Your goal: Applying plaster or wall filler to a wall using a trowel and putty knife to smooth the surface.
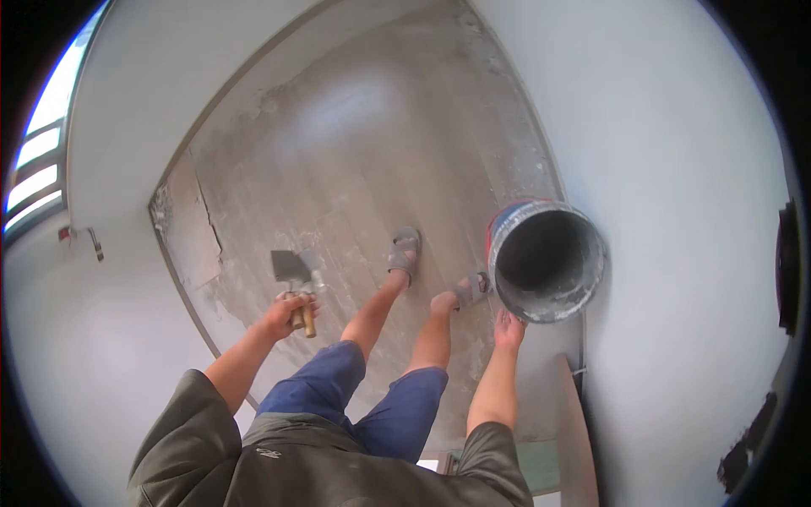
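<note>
In my left hand [287, 311] are two wooden-handled tools, held together with the fingers closed round them. One is a putty knife [291, 266] with a broad dark blade. Beside it a second, paler blade [314, 269] shows blurred, so its exact shape is unclear. My right hand [508, 328] grips a bucket [583, 291] by its near lower side, and part of the fingers is hidden behind it. The bucket is tilted with its mouth toward me. Its inside is dark grey, its rim smeared with pale plaster, and its outer wall shows red and blue.
My sandalled feet [405, 252] stand on a bare, stained floor [389, 152]. A white wall [676, 169] rises close on the right. A brown panel [574, 439] leans there, near my right elbow. At the far left are a barred window [38, 169] and hanging wires [96, 245].
</note>
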A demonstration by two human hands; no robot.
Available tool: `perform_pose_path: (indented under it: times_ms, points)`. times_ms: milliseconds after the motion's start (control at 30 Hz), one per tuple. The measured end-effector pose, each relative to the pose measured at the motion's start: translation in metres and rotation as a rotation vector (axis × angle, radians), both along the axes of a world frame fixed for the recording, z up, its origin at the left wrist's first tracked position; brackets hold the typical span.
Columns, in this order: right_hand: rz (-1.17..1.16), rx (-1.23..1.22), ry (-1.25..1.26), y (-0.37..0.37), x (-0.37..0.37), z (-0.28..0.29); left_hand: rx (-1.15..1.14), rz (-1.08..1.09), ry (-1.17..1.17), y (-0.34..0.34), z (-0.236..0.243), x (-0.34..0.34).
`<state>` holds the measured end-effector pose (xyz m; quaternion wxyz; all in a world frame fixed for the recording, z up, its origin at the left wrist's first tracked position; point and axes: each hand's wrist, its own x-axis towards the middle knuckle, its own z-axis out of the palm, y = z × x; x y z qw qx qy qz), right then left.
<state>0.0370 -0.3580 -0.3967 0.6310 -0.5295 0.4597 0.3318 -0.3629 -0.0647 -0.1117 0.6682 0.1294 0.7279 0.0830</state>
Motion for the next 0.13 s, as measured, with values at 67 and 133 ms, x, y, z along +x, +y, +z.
perform_pose_path:
  times_ms: [67,133]
  points:
    - [-0.003,-0.023,-0.013,-0.004,0.019,0.02,-0.002,0.117,0.017,-0.008,0.001,-0.03]
    - [0.03,0.161,0.202,-0.005,0.022,0.037,0.001,0.196,0.047,-0.02,0.013,-0.051]
